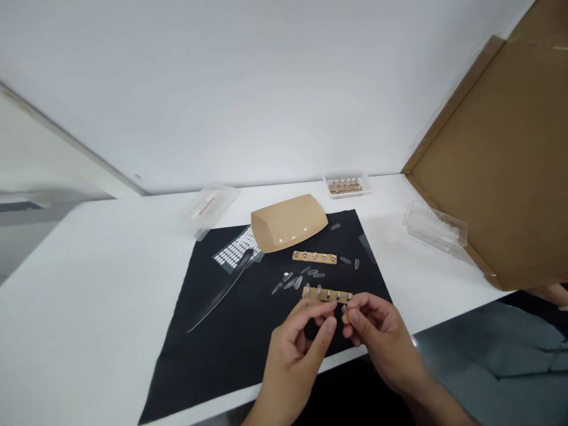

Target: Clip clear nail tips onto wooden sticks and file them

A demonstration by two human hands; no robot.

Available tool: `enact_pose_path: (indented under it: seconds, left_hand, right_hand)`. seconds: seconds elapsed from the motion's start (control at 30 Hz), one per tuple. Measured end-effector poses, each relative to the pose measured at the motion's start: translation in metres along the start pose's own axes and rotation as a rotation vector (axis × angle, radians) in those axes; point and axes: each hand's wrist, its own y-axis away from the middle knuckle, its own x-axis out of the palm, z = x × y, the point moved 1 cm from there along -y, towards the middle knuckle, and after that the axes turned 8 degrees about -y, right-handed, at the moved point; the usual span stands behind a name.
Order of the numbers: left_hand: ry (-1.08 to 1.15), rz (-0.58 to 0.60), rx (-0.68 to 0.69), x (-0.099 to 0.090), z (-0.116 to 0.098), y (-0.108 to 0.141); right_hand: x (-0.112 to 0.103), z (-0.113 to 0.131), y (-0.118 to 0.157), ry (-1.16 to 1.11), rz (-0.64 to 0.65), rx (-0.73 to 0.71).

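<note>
My right hand [377, 334] pinches a small clear nail tip [344, 309] between thumb and fingers. Just left of it is my left hand [297, 349], its thumb and forefinger slightly apart with nothing visible between them. Directly beyond both hands lies a wooden strip with metal studs [328, 295]; clear nail tips stand on its left studs, and my right fingertips overlap its right end. A second studded strip [315, 257] lies farther back. Between the strips and to their left, several loose clear nail tips [298, 283] are scattered on a black cloth [213, 349].
A cardboard tray [288, 220] sits at the cloth's back edge, beside a sheet of white stickers [235, 251] and a dark curved strip [226, 290]. Behind are a plastic box of studded strips [347, 186] and a translucent lid [210, 207]. At right, a clear box [435, 228] adjoins a large carton [497, 160].
</note>
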Motion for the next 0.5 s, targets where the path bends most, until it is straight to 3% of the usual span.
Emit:
enact_pose_path:
  seconds: [0.13,0.33,0.4,0.5]
  left_hand:
    - [0.238,0.105,-0.167,0.002,0.003,0.0]
    - [0.391,0.179,-0.395,0.001,0.003,0.008]
    - [0.417,0.171,-0.492,0.002,0.002,0.01]
    - [0.44,0.135,-0.631,0.004,0.0,0.011]
  right_hand:
    - [0.01,-0.013,0.006,-0.098,-0.025,-0.064]
    - [0.007,-0.007,0.009,0.13,0.067,-0.094]
    - [0.004,-0.004,0.007,0.319,0.107,-0.199]
    - [0.001,0.003,0.004,0.649,0.187,-0.469]
